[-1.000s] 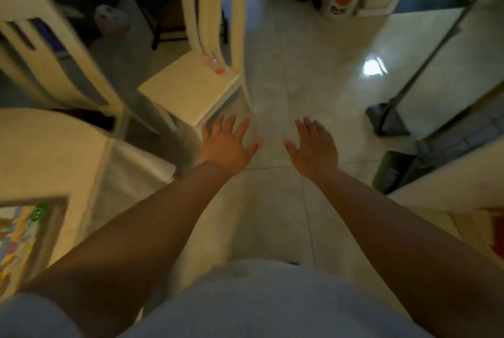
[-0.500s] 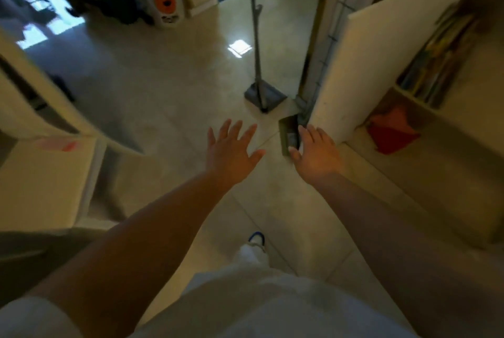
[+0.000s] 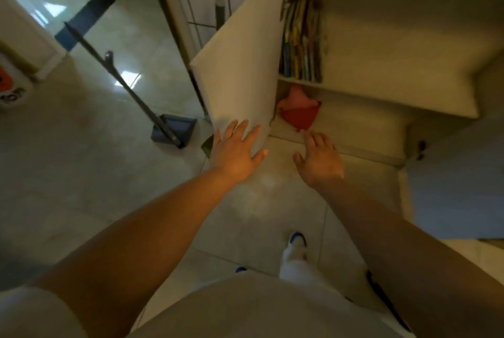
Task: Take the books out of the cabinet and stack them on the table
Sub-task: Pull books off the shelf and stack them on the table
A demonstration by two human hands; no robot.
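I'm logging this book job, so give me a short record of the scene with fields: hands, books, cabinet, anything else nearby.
left hand: open, fingers spread, in front of the open cabinet door; contact unclear
right hand: open, holding nothing, reaching toward the lower shelf
books: upright in a row at the left end of the upper shelf, untouched
cabinet: left door swung open
lower shelf: red cloth item below the books
floor: dustpan with a long handle, left of the door
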